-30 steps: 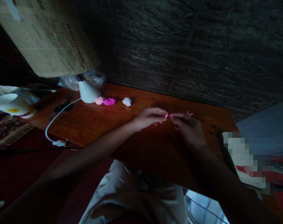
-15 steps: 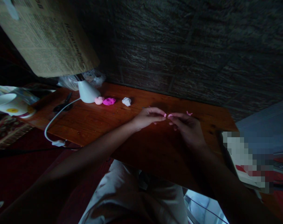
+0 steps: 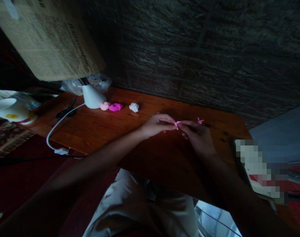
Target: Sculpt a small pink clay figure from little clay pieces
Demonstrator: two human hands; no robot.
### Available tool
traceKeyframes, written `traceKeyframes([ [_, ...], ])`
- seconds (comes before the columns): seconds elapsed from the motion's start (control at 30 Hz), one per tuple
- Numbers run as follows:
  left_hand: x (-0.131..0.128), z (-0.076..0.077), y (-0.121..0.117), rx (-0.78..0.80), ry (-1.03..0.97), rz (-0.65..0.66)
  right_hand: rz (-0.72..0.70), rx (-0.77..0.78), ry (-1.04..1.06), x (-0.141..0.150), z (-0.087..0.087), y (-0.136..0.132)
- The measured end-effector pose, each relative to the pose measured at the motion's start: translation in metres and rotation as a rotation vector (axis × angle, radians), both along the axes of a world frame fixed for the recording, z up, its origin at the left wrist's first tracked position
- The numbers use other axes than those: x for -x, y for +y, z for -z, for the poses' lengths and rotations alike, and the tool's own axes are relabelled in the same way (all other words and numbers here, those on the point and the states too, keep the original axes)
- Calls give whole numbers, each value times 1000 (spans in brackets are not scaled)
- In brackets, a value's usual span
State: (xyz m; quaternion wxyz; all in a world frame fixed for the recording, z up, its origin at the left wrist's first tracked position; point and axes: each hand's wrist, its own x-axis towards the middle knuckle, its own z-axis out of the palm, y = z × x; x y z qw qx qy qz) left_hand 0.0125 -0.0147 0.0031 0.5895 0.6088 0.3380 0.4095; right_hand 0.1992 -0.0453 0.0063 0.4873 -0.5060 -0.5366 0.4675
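Note:
Over the wooden table (image 3: 137, 144), my left hand (image 3: 157, 125) and my right hand (image 3: 198, 133) meet at their fingertips. Between them is a small pink piece of modelling clay (image 3: 177, 124), pinched by thumb and finger on each side. Its exact shape is too small to make out. Just beyond my right hand lies a small branching pink clay piece (image 3: 200, 121). To the left of my hands, lumps of clay sit in a row: white (image 3: 134, 107), bright magenta (image 3: 115, 107) and pale pink (image 3: 105, 105). Something small and pink shows partly behind my left hand.
A lamp with a white base (image 3: 93, 97) and newsprint shade (image 3: 53, 39) stands at the back left, its cord running forward. Black scissors (image 3: 68, 111) lie beside it, and a paper cup (image 3: 8, 108) is further left. A brick-patterned wall (image 3: 189, 59) closes off the back.
The two pink bits, held slightly apart by my fingertips before, now touch each other. My right hand has shifted a little to the left; the left has barely moved.

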Motion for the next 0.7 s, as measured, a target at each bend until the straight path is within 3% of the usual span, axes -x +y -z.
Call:
traceKeyframes([
  [0.27, -1, -2, -2, 22, -3, -33, -10, 68, 89, 6, -7, -3],
  [0.7, -1, 1, -1, 81, -46, -69, -65, 82, 82, 7, -5, -4],
])
